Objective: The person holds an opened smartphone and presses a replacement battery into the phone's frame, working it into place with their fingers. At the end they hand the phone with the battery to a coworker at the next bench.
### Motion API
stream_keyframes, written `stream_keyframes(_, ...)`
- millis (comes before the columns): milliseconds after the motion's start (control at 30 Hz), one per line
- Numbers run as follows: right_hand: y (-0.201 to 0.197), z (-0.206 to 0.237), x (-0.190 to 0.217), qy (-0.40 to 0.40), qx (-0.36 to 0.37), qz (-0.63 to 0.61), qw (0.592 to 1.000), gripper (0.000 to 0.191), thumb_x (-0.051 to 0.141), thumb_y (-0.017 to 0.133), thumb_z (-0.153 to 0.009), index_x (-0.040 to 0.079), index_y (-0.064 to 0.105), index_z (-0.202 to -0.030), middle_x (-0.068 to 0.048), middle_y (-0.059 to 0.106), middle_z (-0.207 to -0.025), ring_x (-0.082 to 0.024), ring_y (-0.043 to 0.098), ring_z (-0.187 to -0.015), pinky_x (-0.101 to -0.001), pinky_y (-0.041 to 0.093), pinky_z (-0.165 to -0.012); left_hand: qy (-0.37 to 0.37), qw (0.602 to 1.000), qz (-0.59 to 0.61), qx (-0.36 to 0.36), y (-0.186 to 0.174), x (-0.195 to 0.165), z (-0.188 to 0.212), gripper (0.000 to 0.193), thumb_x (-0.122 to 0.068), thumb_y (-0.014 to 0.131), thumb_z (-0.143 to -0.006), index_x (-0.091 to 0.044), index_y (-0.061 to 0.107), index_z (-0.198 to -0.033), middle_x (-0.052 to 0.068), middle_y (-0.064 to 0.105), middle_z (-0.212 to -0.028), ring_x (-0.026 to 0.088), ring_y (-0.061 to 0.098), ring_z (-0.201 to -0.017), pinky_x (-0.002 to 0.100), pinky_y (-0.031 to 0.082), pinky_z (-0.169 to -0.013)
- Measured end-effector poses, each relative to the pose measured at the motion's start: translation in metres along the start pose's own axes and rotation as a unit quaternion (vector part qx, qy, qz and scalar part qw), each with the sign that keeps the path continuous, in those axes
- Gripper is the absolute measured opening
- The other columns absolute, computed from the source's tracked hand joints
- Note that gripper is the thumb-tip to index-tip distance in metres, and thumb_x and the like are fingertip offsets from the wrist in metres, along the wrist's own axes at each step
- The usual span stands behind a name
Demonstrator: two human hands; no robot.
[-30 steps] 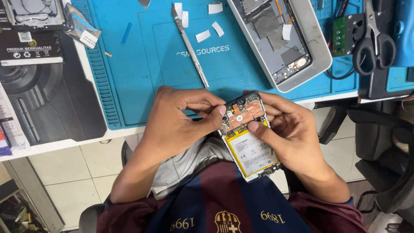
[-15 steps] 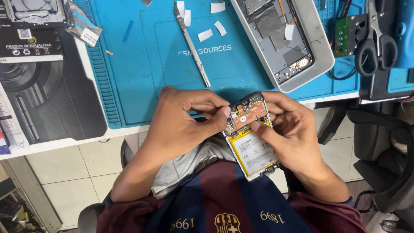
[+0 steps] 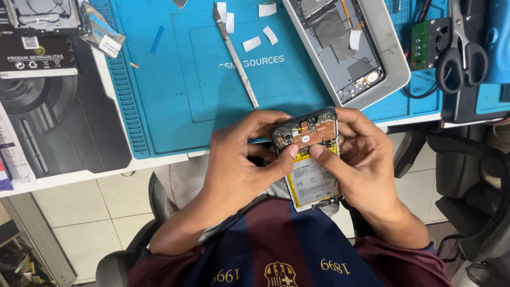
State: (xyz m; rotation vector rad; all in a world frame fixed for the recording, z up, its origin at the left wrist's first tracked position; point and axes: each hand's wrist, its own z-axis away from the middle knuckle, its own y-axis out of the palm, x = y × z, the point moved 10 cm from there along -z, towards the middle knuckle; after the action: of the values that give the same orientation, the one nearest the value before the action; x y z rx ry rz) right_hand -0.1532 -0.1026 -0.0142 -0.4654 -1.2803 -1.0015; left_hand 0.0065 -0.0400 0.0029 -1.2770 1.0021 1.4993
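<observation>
— Well, where is the opened phone?

— Off the bench, held over the person's lap just in front of the edge of the blue mat, its open back facing up. The left hand grips its left edge and the right hand its right edge, fingers curled round behind it.

— And the thumbs?

— Both thumb tips are pressed close together on the seam where the copper-coloured board section meets the white battery. Whether they pinch a small part there or merely press down cannot be told; the tips hide it.

— So which step does that look like?

— Judging by the pose, fine work on something at the top edge of the battery, seating or freeing a part.

— What would the next move call for?

— Probably light, even thumb pressure with the frame kept steady, since the phone has no support beneath it. The metal hobby knife lies on the mat, well apart from both hands, beside a few white tape strips; a grey phone shell and black scissors sit further right.
</observation>
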Motion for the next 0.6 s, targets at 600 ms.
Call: stream_keyframes(600,-0.008,0.005,0.006,-0.038,-0.043,0.046,0.997,0.027,-0.005,0.068,-0.1,-0.009,0.061,-0.125,-0.015,0.074,-0.111,-0.016,0.073,-0.099,-0.0272,0.06,-0.089,0.017,0.999,-0.032,-0.01,-0.003,-0.01,-0.003,0.012,-0.008,0.069,-0.099,0.0,0.074,-0.107,0.005,0.078,-0.087,0.008,0.076,-0.075,0.022,0.063,-0.065)
